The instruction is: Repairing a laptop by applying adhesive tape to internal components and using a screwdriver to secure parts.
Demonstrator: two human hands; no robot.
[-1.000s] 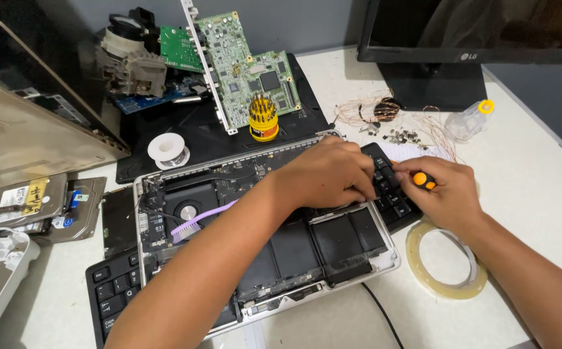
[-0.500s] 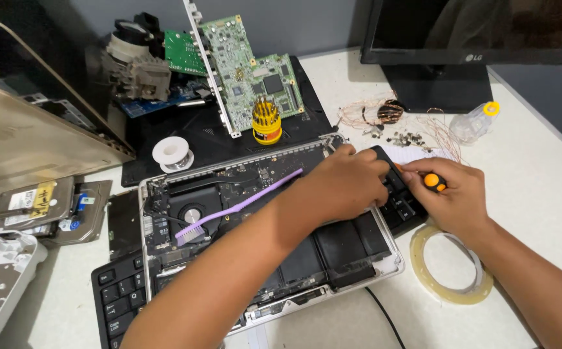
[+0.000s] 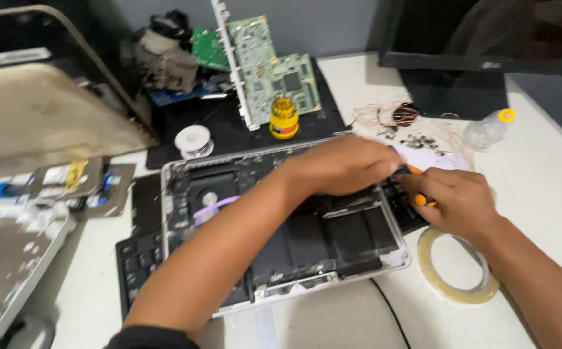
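Note:
An opened laptop (image 3: 190,169) lies bottom-up on the white desk, its fan and black battery cells (image 3: 345,236) exposed. My left hand (image 3: 342,167) rests on the laptop's upper right part, fingers curled over the edge. My right hand (image 3: 452,200) is just to its right, closed around a small orange-handled screwdriver (image 3: 420,197) whose tip is hidden between the two hands. A purple plastic pry tool (image 3: 213,208) lies across the fan area, partly covered by my left forearm.
A ring of clear tape (image 3: 455,274) lies under my right wrist. Behind the laptop stand green circuit boards (image 3: 271,64), a yellow bit holder (image 3: 284,117) and a solder spool (image 3: 192,139). Loose screws (image 3: 423,141), a small bottle (image 3: 488,129), a monitor (image 3: 488,32) and a keyboard (image 3: 135,258) surround it.
The view has shifted and blurred. Both hands stay at the laptop's right edge; the right hand with the screwdriver has moved in closer to the left hand.

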